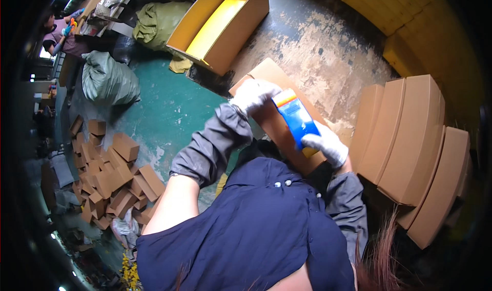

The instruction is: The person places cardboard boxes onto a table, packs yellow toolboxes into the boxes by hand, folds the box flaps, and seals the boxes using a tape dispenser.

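A flat blue packet (pixel 296 118) with an orange and white band at its far end is held in front of me, tilted over a brown cardboard box (pixel 270 121). My right hand (pixel 329 145), in a white glove, is closed on the packet's near end, thumb across its face. At the far left corner of the packet is my left hand (pixel 254 95), also white-gloved, its fingers closed around that corner; glare blurs the fingertips. The box's inside is mostly hidden by the packet and my hands.
Several brown cartons (pixel 405 137) stand in a row at right. A large open carton with yellow inside (pixel 241 32) is ahead. Small boxes (pixel 110 173) lie heaped at left, below a pale sack (pixel 110 78) and a green sack (pixel 160 24). Another person (pixel 60 35) works far left.
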